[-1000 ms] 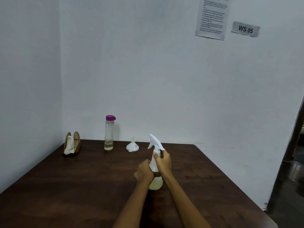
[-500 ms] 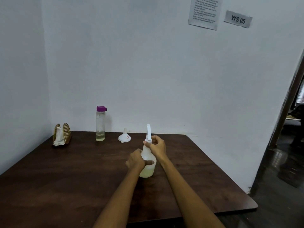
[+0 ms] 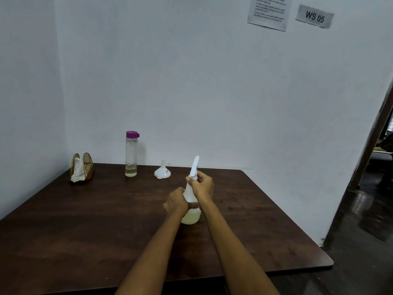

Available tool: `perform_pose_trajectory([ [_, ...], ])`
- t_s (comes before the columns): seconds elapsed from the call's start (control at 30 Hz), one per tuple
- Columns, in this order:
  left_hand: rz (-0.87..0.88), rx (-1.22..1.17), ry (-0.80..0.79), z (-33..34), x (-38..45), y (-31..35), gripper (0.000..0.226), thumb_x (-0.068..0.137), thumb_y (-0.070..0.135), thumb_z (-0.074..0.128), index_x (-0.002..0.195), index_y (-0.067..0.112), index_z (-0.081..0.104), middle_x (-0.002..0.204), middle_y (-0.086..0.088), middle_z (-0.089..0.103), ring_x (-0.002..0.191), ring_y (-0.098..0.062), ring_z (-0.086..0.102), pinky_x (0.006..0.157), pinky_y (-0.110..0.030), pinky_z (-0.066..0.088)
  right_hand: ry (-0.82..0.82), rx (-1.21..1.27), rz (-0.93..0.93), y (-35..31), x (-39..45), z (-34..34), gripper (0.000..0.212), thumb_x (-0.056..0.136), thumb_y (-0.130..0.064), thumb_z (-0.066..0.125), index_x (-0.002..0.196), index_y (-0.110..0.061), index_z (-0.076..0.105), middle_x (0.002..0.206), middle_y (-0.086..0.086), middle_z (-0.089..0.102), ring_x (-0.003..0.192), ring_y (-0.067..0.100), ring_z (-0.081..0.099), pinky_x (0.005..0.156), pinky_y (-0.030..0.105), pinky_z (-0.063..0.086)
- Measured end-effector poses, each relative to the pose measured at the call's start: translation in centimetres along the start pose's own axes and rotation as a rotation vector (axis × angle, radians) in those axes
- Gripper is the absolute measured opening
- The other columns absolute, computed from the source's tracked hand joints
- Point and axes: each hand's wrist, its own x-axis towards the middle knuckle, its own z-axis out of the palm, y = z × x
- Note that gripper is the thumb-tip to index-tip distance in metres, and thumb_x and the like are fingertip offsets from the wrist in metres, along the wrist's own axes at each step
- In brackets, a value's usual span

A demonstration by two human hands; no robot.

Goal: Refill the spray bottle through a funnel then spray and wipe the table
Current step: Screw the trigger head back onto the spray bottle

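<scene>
A printed sheet (image 3: 268, 12) and a "WS 05" label (image 3: 314, 16) hang on the white wall (image 3: 191, 81), the label just right of the sheet. At far right, a dark door frame (image 3: 374, 141) leans over a glossy floor (image 3: 361, 231).

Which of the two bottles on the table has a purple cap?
The tall clear bottle at the back near the wall; the spray bottle in both hands has a white head.

Both forearms are bare up to the frame's lower edge, with no sleeve showing. The left hand (image 3: 175, 202) and right hand (image 3: 202, 186) appear to carry no rings or watch.
</scene>
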Motion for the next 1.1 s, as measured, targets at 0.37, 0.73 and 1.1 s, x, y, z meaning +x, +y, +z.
perform_pose_trajectory([
  [0.37,0.064,0.056,-0.076,0.0,0.6,-0.8,0.080,0.070,0.053,0.075,0.132,0.016,0.040,0.132,-0.006,0.046,0.125,-0.024,0.047,0.094,-0.036,0.045,-0.349,0.182,0.052,-1.0,0.2,-2.5,0.024,0.089,-0.003,0.060,0.113,-0.003,0.063,0.108,0.008,0.067,0.097,0.017,0.062,0.086,0.027,0.054],
  [0.73,0.178,-0.224,-0.151,1.5,1.1,-1.6,0.058,0.087,0.051,0.057,0.133,0.015,0.049,0.131,-0.006,0.057,0.119,-0.024,0.054,0.096,-0.035,0.044,-0.563,0.350,0.130,-0.5,-0.1,-3.7,0.023,0.094,0.001,0.048,0.113,-0.006,0.060,0.104,0.004,0.066,0.096,0.014,0.063,0.084,0.024,0.053],
  [1.1,0.061,-0.175,0.080,2.8,-0.2,-0.8,0.050,0.087,0.057,0.050,0.122,0.022,0.054,0.123,-0.001,0.060,0.119,-0.026,0.054,0.091,-0.037,0.043,-0.294,0.340,0.074,0.8,-0.2,-2.2,0.028,0.085,0.002,0.063,0.113,0.003,0.065,0.087,0.003,0.068,0.081,0.014,0.063,0.087,0.036,0.052],
])
